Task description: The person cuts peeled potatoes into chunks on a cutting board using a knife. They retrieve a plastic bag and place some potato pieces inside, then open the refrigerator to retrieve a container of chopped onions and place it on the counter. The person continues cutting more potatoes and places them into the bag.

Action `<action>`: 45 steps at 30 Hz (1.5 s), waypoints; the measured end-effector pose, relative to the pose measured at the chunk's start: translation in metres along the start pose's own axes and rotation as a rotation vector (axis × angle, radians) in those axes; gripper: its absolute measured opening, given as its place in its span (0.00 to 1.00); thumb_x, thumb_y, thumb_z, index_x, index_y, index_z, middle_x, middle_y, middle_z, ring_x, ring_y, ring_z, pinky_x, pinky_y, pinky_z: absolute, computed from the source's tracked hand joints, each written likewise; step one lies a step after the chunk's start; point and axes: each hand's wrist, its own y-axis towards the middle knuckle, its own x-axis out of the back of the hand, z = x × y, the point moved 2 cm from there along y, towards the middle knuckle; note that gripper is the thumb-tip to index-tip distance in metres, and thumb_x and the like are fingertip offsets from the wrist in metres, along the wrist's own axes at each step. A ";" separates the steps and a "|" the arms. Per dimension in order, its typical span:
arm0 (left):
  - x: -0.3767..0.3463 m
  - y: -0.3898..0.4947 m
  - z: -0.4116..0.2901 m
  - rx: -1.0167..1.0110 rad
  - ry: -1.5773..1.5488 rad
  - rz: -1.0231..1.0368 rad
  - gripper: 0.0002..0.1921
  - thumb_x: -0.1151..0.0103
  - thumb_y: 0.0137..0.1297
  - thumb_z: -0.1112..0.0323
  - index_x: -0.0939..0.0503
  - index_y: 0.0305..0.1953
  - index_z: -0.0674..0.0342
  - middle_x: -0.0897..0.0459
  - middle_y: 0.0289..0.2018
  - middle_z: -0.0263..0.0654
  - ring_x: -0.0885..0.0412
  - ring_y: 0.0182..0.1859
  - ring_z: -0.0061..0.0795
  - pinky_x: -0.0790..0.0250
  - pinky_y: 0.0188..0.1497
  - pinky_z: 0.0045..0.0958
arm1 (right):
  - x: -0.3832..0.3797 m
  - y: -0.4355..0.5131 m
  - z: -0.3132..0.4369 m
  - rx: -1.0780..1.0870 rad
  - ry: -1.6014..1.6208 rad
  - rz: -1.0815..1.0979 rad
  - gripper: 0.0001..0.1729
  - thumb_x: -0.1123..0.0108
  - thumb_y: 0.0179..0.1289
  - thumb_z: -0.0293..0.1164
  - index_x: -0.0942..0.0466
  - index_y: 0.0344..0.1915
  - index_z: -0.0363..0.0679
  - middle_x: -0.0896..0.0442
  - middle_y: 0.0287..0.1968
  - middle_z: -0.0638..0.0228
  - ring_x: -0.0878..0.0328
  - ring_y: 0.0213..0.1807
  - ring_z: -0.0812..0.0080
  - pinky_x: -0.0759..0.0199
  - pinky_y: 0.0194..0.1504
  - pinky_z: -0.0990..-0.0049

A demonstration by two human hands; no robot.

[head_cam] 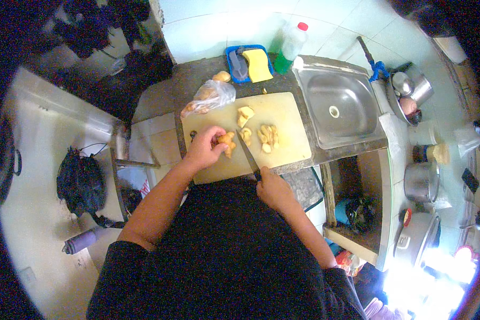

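Observation:
A pale cutting board (220, 172) lies on the counter before me. At its left side my left hand (206, 148) grips a knobbly piece of unpeeled ginger root (227, 144). My right hand (275, 190), at the board's near edge, is closed around the handle of a kitchen knife (248, 154). The blade points away from me, its tip beside a small peeled ginger piece (246, 136). Farther back sits a larger pale ginger chunk (245, 115). A group of cut ginger pieces (268, 137) rests right of the blade.
A clear plastic bag (218, 94) with brownish contents overlaps the board's far left corner. Behind stand a blue tray (229, 48) holding a yellow sponge (258, 66) and a bottle of green liquid (291, 46). The steel sink (344, 108) is right; metal pots (422, 182) stand farther right.

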 end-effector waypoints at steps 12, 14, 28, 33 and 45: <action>-0.004 0.009 0.003 -0.114 0.008 0.056 0.20 0.33 0.62 0.71 0.22 0.55 0.62 0.16 0.50 0.46 0.16 0.49 0.41 0.23 0.54 0.37 | -0.012 -0.005 0.023 -0.168 -0.109 -0.051 0.16 0.52 0.70 0.32 0.29 0.53 0.37 0.13 0.44 0.39 0.14 0.47 0.39 0.22 0.50 0.43; -0.004 0.008 0.004 -0.066 -0.121 0.121 0.19 0.33 0.62 0.72 0.23 0.55 0.62 0.16 0.50 0.45 0.16 0.49 0.39 0.24 0.54 0.36 | -0.015 -0.006 0.029 -0.177 -0.113 -0.089 0.16 0.53 0.70 0.32 0.30 0.53 0.37 0.13 0.44 0.39 0.13 0.47 0.40 0.21 0.50 0.43; -0.007 0.012 0.009 -0.119 0.012 0.052 0.16 0.28 0.57 0.68 0.23 0.44 0.63 0.18 0.40 0.47 0.18 0.43 0.47 0.25 0.49 0.42 | -0.004 -0.007 0.032 -0.146 -0.109 -0.071 0.14 0.51 0.68 0.31 0.29 0.50 0.35 0.14 0.42 0.38 0.15 0.46 0.36 0.22 0.49 0.42; -0.012 0.009 0.002 -0.104 0.072 0.013 0.17 0.27 0.57 0.66 0.23 0.44 0.63 0.19 0.40 0.47 0.19 0.44 0.49 0.26 0.50 0.43 | -0.001 -0.004 0.017 -0.055 -0.064 -0.078 0.13 0.50 0.68 0.31 0.29 0.49 0.35 0.15 0.40 0.37 0.17 0.45 0.34 0.25 0.49 0.40; -0.013 -0.002 0.002 -0.181 0.082 -0.019 0.20 0.32 0.63 0.66 0.23 0.55 0.60 0.22 0.49 0.49 0.21 0.51 0.54 0.26 0.55 0.45 | 0.006 -0.002 0.004 0.005 0.007 -0.047 0.13 0.48 0.68 0.31 0.29 0.48 0.34 0.15 0.40 0.37 0.17 0.46 0.34 0.25 0.50 0.40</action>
